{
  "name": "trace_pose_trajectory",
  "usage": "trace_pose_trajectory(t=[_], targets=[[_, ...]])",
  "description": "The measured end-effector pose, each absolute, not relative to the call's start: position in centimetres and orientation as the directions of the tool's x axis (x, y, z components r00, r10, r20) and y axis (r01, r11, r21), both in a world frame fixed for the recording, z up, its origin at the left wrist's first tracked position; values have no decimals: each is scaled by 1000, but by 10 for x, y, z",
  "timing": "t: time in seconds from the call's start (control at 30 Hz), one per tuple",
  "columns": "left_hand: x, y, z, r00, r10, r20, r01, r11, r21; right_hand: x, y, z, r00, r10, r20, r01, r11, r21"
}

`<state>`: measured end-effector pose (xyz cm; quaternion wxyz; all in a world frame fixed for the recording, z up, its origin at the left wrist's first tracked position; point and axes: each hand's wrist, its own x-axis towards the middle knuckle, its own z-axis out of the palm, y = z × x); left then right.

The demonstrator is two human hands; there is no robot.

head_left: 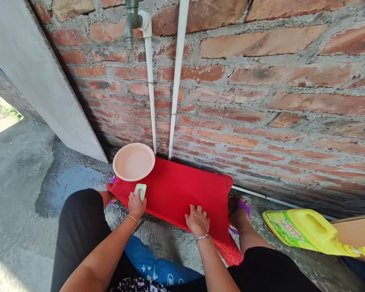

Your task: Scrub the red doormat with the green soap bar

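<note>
A red cloth (182, 186) with a rough, shaggy border lies spread between my feet, its front right corner hanging down. My left hand (136, 202) is closed around a pale green bar of soap (140, 190) at the cloth's left part. Flat on the right part of the cloth rests my right hand (198, 219), fingers spread and holding nothing. A pink basin (134, 161) stands at the cloth's back left corner, overlapping it. What supports the cloth from below is hidden.
A tap (130, 26) and white pipes (177, 81) run along the brick wall (261, 81). On the right lies a yellow jug (304, 231). A grey slab (45, 77) leans at the left, near a wet patch (69, 178) on the concrete floor.
</note>
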<state>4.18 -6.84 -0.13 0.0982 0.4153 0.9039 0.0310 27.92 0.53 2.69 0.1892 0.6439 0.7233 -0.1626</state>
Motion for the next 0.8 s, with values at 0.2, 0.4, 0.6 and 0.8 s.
trace_pose_trajectory(t=[0.2,0.4,0.6,0.8], targets=[[66,-65,-23,-457,886,-77,869,464,172,278,23,32,-29,870,-492,1000,22,-20],[91,-20,-41,-292,948,-125,931,311,188,263,97,25,-123,957,-264,984,83,-155],[93,-12,-66,-314,935,-164,908,346,237,221,226,3,-210,970,-126,969,189,-156],[96,-29,-109,-273,946,-177,914,312,260,190,305,-52,-265,863,-430,938,127,-323]])
